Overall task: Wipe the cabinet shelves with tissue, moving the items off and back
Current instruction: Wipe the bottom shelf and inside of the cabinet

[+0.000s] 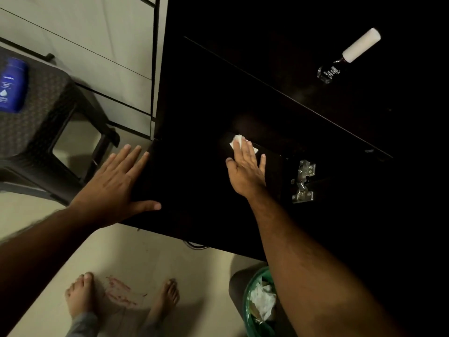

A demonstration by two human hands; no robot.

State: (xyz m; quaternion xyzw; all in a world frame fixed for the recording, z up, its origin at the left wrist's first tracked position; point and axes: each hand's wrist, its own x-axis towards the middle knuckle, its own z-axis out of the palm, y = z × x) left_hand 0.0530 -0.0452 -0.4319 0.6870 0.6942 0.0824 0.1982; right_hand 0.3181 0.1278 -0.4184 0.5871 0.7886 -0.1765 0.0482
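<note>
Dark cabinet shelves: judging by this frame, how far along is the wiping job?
Midway, it seems. Done: a blue lotion bottle lies on the dark plastic stool, and crumpled tissues fill the green bin. In hand: the right hand presses a white tissue flat on the lower shelf; the left hand rests on its edge. Left: the white-capped nail polish bottle lies on the upper shelf; the bottle goes back.

A white tissue (239, 142) is pressed flat against a dark cabinet shelf (199, 166) by the right hand (245, 166), its fingers (243, 148) straight. The left hand (116, 183) is laid open on the shelf's left edge. A small bottle (347, 57) with a white cap is seen on the upper shelf (303, 76). A blue bottle (13, 86) lies on a dark stool (48, 113), and a green bin (257, 305) holding crumpled tissue is seen on the floor (158, 263).
</note>
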